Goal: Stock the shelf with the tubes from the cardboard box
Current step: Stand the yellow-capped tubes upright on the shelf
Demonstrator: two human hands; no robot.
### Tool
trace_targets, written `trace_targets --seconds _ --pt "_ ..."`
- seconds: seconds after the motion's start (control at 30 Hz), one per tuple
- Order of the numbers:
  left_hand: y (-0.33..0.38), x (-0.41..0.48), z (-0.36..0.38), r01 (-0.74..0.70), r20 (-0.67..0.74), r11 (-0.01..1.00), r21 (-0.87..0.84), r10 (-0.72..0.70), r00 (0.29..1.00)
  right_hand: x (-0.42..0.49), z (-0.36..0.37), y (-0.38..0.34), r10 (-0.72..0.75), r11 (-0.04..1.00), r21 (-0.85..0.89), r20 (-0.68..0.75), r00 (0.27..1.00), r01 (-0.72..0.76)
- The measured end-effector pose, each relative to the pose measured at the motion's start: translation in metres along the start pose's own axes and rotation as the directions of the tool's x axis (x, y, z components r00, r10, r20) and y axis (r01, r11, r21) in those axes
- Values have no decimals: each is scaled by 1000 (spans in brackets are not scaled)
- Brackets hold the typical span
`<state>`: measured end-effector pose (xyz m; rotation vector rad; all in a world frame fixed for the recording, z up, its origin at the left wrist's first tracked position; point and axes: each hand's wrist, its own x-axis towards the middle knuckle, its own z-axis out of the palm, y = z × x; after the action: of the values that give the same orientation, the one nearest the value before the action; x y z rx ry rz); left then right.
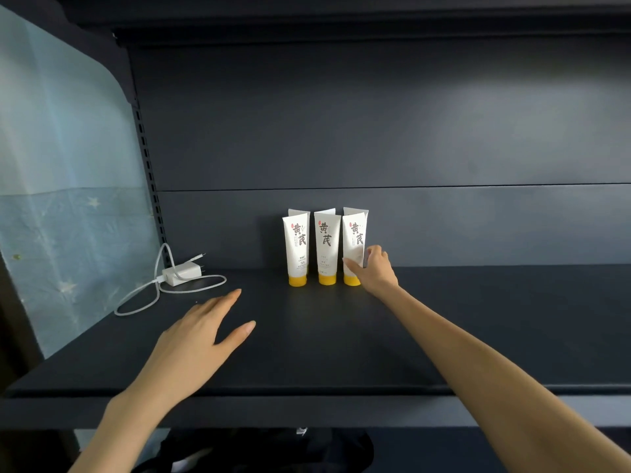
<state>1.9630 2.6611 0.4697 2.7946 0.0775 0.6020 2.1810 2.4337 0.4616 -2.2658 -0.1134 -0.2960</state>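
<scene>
The right hand pinched the rightmost tube between thumb and fingers; the left hand hovered over the shelf, fingers straight, holding nothing.

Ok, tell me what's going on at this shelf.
A person is stocking a dark shelf with white, yellow-capped tubes. Three stand cap-down in a front row, with more tops showing behind. The right hand grips the rightmost tube low down; the left hand is open over the shelf. A white charger lies at the left. No cardboard box is in view.
</scene>
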Motion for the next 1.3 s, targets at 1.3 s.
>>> trace_targets --seconds 1.3 --pt "147 -103 26 -288 -3 944 161 292 956 -353 -257 175 41 698 -693 -213 976 -180"
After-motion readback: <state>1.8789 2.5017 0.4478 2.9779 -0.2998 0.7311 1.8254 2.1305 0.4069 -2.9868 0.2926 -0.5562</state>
